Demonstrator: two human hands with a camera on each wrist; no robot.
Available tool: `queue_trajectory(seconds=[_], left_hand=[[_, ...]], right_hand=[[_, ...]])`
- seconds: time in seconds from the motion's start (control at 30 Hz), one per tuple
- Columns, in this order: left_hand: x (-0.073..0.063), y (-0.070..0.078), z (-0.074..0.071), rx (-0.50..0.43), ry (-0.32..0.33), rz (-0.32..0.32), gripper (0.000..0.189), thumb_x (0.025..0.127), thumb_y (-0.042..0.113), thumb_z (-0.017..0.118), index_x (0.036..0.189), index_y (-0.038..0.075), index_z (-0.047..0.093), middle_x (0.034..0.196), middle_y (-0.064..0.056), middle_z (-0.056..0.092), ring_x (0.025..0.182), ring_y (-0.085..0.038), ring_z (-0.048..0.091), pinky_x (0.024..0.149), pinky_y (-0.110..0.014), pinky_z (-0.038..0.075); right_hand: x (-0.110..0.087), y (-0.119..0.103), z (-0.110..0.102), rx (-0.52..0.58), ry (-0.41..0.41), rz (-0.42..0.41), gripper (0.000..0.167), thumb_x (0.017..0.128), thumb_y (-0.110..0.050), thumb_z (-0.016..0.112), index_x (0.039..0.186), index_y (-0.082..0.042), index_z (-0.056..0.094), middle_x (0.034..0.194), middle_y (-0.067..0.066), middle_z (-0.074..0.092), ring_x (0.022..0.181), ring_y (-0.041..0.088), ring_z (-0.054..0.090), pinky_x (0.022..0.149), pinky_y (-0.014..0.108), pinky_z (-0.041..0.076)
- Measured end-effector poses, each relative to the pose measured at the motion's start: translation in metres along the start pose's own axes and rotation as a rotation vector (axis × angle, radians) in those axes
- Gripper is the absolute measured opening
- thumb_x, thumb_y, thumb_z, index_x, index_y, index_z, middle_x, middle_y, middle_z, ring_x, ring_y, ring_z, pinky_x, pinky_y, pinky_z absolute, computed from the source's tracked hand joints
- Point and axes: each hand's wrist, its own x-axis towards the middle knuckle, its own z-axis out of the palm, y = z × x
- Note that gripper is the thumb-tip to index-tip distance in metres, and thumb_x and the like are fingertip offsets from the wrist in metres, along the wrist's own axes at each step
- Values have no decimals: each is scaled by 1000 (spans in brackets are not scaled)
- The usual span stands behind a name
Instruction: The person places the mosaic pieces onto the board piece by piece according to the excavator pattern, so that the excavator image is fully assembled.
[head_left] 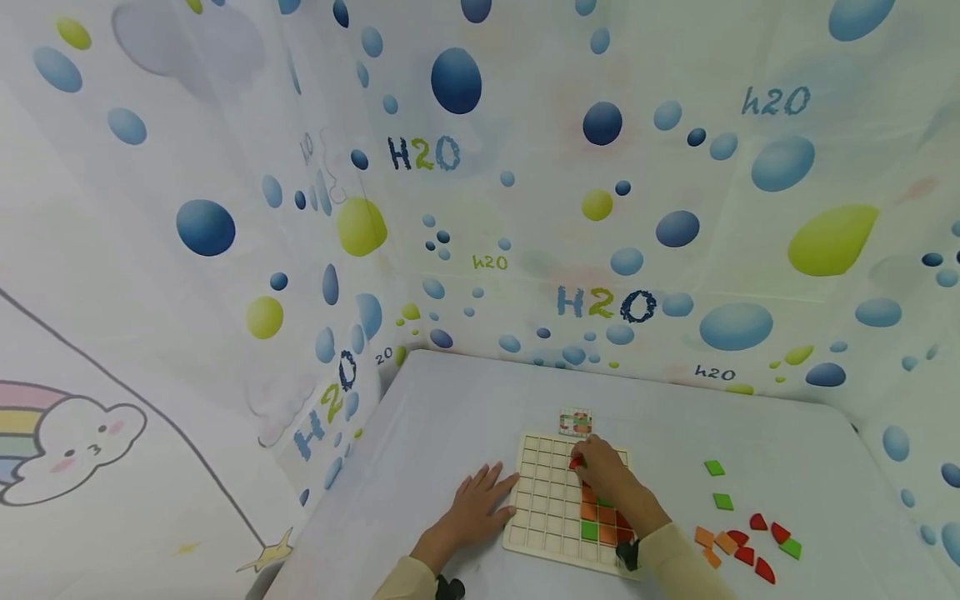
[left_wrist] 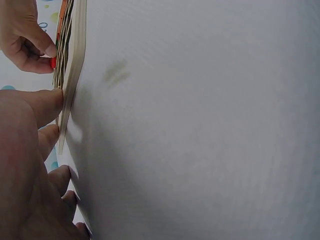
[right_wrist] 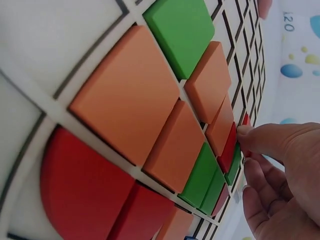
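A pale wooden grid board (head_left: 542,500) lies on the white-covered table. My left hand (head_left: 478,504) rests at its left edge with spread fingers; in the left wrist view, thumb and index fingertip touch the board's side (left_wrist: 77,45). Over the upper right part, my right hand (head_left: 609,473) pinches a small red piece (head_left: 576,462) between thumb and fingers. The right wrist view shows that red piece (right_wrist: 245,119) mostly hidden by the thumb. Orange (right_wrist: 127,95), green (right_wrist: 181,35) and red quarter-round (right_wrist: 85,182) pieces fill cells on the board's right side.
A small patterned card (head_left: 576,422) lies just beyond the board's far edge. Loose pieces are scattered to the right: green diamonds (head_left: 715,468), orange squares (head_left: 726,543) and red quarter-rounds (head_left: 764,570). Printed cloth walls (head_left: 525,233) stand behind and to the left.
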Motion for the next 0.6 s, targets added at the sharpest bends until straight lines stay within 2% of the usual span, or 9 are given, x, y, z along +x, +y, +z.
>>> queue_trajectory(seconds=[0.2,0.37,0.5,0.6], left_hand=[[-1,1,-1,4,4,-7,58,108,43,57,162,27,44,172,-14,32,159,-43,27,125,-68,22],[-3,4,-3,-6,2,-14,58,108,41,58,162,26,45,172,-15,33,159,-43,27,125,-68,21],[-4,6,-4,-6,0,-14,58,108,40,58,162,25,45,172,-15,33,159,-43,27,125,-69,21],[-3,5,-4,3,-1,-16,58,108,41,58,162,26,44,172,-14,32,159,-42,26,125,-68,21]], right_hand=[[1,0,-2,-37,6,-7,13,94,-4,78,99,-9,67,99,4,62,89,25,58,76,46,52],[1,3,0,-62,12,6,13,95,-8,79,90,-13,69,97,3,63,91,27,60,81,54,53],[-1,5,2,-72,28,11,9,94,-9,79,90,-13,73,99,5,66,94,31,62,85,63,52],[-1,6,3,-90,42,5,9,94,-10,80,90,-14,73,99,5,68,94,30,63,84,62,53]])
